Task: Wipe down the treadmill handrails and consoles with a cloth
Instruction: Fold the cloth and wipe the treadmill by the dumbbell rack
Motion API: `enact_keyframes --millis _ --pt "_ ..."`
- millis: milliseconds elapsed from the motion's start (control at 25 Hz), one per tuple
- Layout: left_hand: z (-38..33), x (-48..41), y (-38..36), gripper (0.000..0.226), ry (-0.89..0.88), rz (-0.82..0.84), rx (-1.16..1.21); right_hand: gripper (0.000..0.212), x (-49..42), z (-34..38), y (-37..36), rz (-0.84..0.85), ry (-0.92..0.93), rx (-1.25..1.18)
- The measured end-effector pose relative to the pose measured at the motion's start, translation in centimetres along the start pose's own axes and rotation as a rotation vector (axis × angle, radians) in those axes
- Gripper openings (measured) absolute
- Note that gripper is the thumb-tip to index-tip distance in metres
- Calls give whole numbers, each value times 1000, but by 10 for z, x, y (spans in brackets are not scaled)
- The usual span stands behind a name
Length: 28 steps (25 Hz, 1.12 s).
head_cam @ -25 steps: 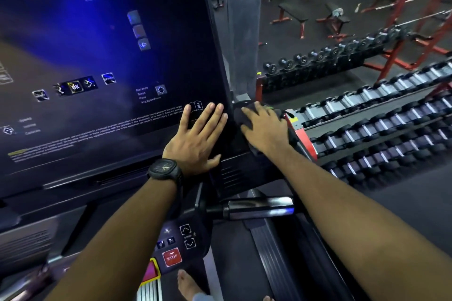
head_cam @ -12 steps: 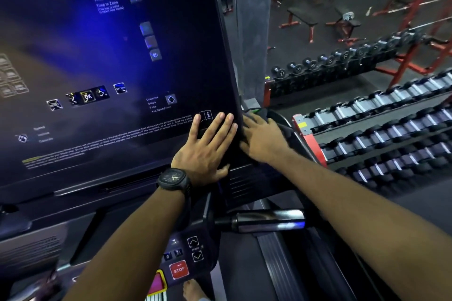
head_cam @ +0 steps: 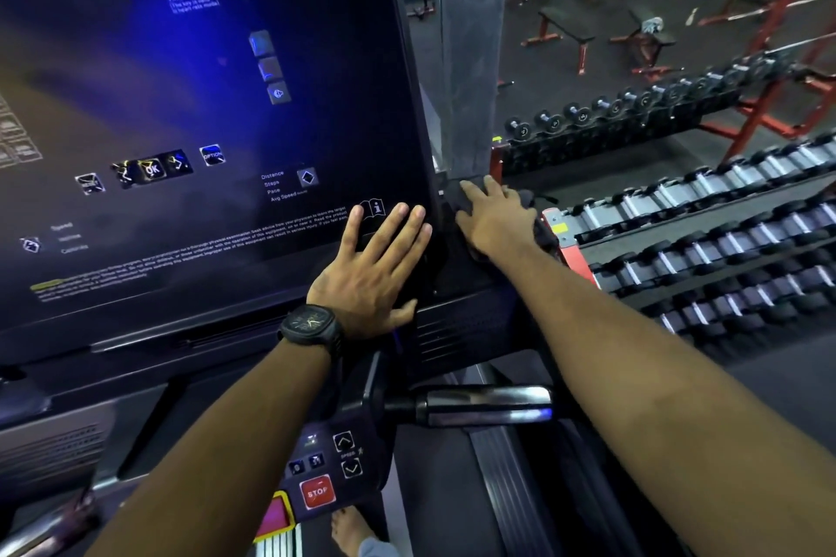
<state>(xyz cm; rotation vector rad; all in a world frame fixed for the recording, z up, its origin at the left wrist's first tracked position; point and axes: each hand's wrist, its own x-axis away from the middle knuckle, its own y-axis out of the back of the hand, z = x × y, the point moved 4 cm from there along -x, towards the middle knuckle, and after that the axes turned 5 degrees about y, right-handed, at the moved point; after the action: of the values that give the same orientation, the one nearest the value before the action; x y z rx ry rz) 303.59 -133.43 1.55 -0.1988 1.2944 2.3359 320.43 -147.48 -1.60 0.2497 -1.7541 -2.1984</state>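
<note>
From the head view, the left hand (head_cam: 371, 271) lies flat on the lower right corner of the console (head_cam: 203, 104). Its fingers (head_cam: 393, 226) are straight and a little apart and grip nothing. It looks placed there to brace the panel and steady the person while the other hand works.

The right hand (head_cam: 497, 217) is just beside it, past the screen's edge. It presses the dark cloth (head_cam: 543, 231) onto the console's right-side housing with spread, nearly straight fingers rather than a pinch. A flat palm puts more of the cloth on the plastic, which suits wiping a narrow side face. Only the cloth's edges show around the hand. The step in hand seems to be the console's right flank.

The metal-sleeved handrail grip (head_cam: 488, 405) below both forearms is untouched. A black watch (head_cam: 310, 323) sits on the left wrist.

The glossy console face carries printed labels, an OK key and blue glare. Lower down are arrow keys and a red STOP button (head_cam: 317, 492), which a careless sweep could press. A bare foot (head_cam: 350, 527) stands on the deck.

To the right are tiered dumbbell racks (head_cam: 701, 240) with red frames, and beyond them dark gym flooring and flat benches (head_cam: 565, 29).
</note>
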Motion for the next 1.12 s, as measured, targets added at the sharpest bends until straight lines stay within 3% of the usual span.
enact_keyframes --millis 40,160,200,320,360,440,520,600,680,760,840,960,1000,1120 --pt "-1 0 -1 100 -1 -5 -4 60 8 6 -6 -28 -23 67" --pt "-1 -2 0 102 -1 -2 -7 60 32 32 -16 -133 345 186" --pt "-1 -2 0 102 0 1 -8 60 23 23 -12 -87 347 156" --pt "-1 -1 1 101 2 2 -6 62 20 0 1 -33 -101 -18" --pt "-1 0 1 102 0 5 -5 62 33 6 -7 -74 -128 50" --pt "-1 0 -1 102 -2 7 -9 61 62 27 -22 -167 131 190" --pt "-1 -1 -1 102 -1 12 -9 61 56 18 -16 -135 296 120" --pt "0 -1 -1 102 3 16 -8 61 38 -5 1 -62 35 -51" --pt "-1 0 -1 102 4 18 -6 63 54 -6 -10 -103 -132 2" --pt "-1 0 -1 101 4 11 -10 62 89 17 -28 -217 139 158" --pt "-1 -1 -1 101 2 16 -15 59 90 7 -27 -226 345 130" --pt "-2 0 -1 102 6 21 -18 58 78 -13 -13 -177 -60 -71" --pt "-2 1 -1 102 8 20 -17 58 87 -4 -21 -221 -59 -14" --pt "-3 -1 0 101 5 15 -7 57 116 15 -38 -247 325 154"
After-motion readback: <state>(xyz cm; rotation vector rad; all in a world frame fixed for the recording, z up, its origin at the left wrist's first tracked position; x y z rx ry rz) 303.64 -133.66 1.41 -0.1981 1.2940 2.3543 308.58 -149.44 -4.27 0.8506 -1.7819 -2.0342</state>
